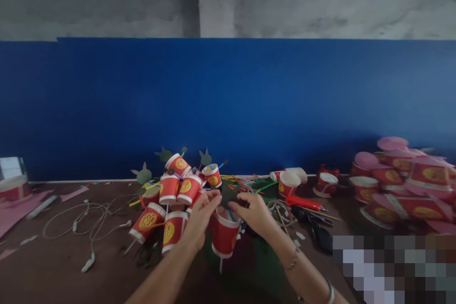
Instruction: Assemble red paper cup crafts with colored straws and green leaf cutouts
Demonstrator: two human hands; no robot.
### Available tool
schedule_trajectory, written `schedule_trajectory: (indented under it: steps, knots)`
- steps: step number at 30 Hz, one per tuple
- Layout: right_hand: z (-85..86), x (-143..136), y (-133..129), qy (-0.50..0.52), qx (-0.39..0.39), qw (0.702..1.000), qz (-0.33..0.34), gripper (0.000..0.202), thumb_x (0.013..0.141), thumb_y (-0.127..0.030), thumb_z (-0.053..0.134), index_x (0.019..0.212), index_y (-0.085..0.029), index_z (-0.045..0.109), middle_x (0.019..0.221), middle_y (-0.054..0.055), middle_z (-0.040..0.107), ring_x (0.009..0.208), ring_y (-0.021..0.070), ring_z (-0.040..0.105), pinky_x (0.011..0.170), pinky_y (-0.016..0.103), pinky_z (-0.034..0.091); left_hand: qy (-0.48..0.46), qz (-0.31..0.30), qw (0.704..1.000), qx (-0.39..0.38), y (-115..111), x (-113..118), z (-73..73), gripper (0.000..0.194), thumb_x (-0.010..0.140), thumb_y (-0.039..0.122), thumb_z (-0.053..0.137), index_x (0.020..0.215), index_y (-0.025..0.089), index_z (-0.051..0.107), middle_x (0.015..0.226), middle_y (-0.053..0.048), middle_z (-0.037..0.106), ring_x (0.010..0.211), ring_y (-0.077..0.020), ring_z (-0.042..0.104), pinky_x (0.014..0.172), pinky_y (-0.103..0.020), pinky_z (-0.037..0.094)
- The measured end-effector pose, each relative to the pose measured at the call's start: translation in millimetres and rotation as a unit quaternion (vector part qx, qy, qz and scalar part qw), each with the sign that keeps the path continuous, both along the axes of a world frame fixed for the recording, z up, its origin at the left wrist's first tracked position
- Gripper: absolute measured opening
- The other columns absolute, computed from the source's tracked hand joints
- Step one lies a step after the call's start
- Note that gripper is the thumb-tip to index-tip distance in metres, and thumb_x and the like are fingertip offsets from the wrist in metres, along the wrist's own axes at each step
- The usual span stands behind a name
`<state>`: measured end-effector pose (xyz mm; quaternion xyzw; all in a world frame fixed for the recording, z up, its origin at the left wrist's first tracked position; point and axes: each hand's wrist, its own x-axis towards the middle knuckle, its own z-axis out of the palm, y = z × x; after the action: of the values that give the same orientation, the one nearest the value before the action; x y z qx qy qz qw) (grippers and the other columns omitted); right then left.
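A red paper cup (225, 240) with white rims and a yellow emblem stands upright between my two hands, a white stick pointing down from its base. A blue strip (232, 215) shows at its mouth. Just above the cup, a dark green paper piece (229, 195) sits between my fingertips; its outline blends into the dark background. My left hand (201, 216) has its fingers curled at the piece's left edge. From the other side, the thumb and forefinger of my right hand (257, 211) close on it.
Finished-looking red cups (177, 230) with grey-green rabbit-head cutouts pile up on the left. Earphones with a white cable (76, 222) lie farther left. To the right are a red-handled tool (303, 202), black scissors (320, 235), and stacked cups with pink paper (420, 190). A blue wall panel (228, 104) stands behind.
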<state>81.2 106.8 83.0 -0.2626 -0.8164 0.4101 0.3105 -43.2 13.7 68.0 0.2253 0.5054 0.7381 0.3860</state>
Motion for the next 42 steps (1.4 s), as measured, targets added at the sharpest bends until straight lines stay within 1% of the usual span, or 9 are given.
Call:
schedule_trajectory:
  steps: [4,9,12,17,24,30,36,38,42]
  knots:
    - [2.7,6,11,0.0,-0.001,1.0,-0.026,0.031,0.073,-0.034,0.06,0.049,-0.018,0.046,0.048,-0.005,0.042,0.051,0.0099,0.036,0.047,0.022,0.027,0.286,0.049,0.956,-0.052,-25,-37,15.4,0.023,0.067,0.035,0.072,0.084,0.019,0.068,0.085,-0.006,0.068,0.086,-0.0238,0.062,0.078,-0.032,0.045]
    - [7.3,11,14,-0.003,0.0,0.999,-0.035,0.035,0.073,-0.035,0.06,0.049,-0.019,0.039,0.049,-0.006,0.034,0.05,0.0091,0.031,0.047,0.023,0.024,0.714,-0.055,0.668,-0.204,-66,-40,-5.2,0.019,0.077,0.012,0.052,0.075,0.018,0.069,0.084,-0.012,0.068,0.092,-0.0304,0.056,0.087,-0.046,0.034]
    - [9.3,12,12,0.002,-0.003,1.0,-0.026,0.034,0.072,-0.035,0.06,0.049,-0.019,0.041,0.049,-0.006,0.036,0.051,0.0095,0.033,0.047,0.023,0.025,0.775,-0.134,0.566,-0.248,-73,-24,-33.3,0.024,0.078,0.011,0.053,0.095,0.015,0.07,0.098,-0.017,0.069,0.103,-0.0328,0.053,0.093,-0.048,0.029]
    - [11.2,12,9,-0.013,-0.006,1.0,-0.015,0.031,0.074,-0.036,0.059,0.051,-0.018,0.048,0.049,-0.004,0.044,0.051,0.0106,0.037,0.049,0.024,0.028,0.768,-0.107,0.559,-0.292,-65,-23,-58.9,0.03,0.08,0.006,0.048,0.099,0.02,0.067,0.097,-0.012,0.069,0.102,-0.0303,0.053,0.095,-0.05,0.027]
    - [10.7,13,10,-0.02,-0.006,1.0,-0.014,0.028,0.074,-0.034,0.059,0.053,-0.017,0.053,0.05,-0.003,0.048,0.051,0.0107,0.039,0.048,0.024,0.029,0.762,-0.151,0.542,-0.322,-61,-25,-31.9,0.038,0.073,0.013,0.061,0.11,0.011,0.061,0.113,-0.021,0.063,0.11,-0.0366,0.05,0.1,-0.059,0.02]
    - [9.2,14,12,-0.035,0.012,0.999,-0.015,0.029,0.075,-0.033,0.056,0.052,-0.017,0.049,0.049,-0.003,0.046,0.051,0.0108,0.04,0.049,0.023,0.029,0.713,-0.164,0.599,-0.325,-56,-21,-13.7,0.027,0.07,0.005,0.056,0.095,0.012,0.065,0.097,-0.017,0.068,0.099,-0.0325,0.058,0.093,-0.05,0.034]
    - [5.5,14,19,-0.049,0.03,0.997,-0.044,0.03,0.073,-0.034,0.055,0.05,-0.018,0.045,0.049,-0.004,0.041,0.052,0.0106,0.037,0.05,0.023,0.026,0.217,0.049,0.971,-0.084,-27,-19,-10.2,0.011,0.071,0.023,0.065,0.08,0.017,0.068,0.073,-0.003,0.067,0.071,-0.0187,0.062,0.068,-0.028,0.046]
    - [5.1,14,21,-0.053,0.03,0.997,-0.056,0.03,0.072,-0.034,0.056,0.05,-0.018,0.044,0.049,-0.005,0.039,0.052,0.0105,0.036,0.049,0.023,0.025,-0.013,0.083,0.996,0.019,-13,-13,-10.4,0.022,0.058,0.024,0.078,0.075,0.015,0.067,0.069,0.0,0.065,0.065,-0.0133,0.059,0.066,-0.024,0.046]
    - [4.0,13,25,-0.057,0.032,0.996,-0.067,0.031,0.07,-0.036,0.055,0.05,-0.018,0.041,0.05,-0.005,0.038,0.052,0.0105,0.035,0.049,0.023,0.025,-0.103,0.089,0.988,0.07,7,-1,-14.7,0.028,0.053,0.023,0.083,0.073,0.015,0.064,0.069,0.003,0.064,0.063,-0.0087,0.059,0.067,-0.021,0.048]
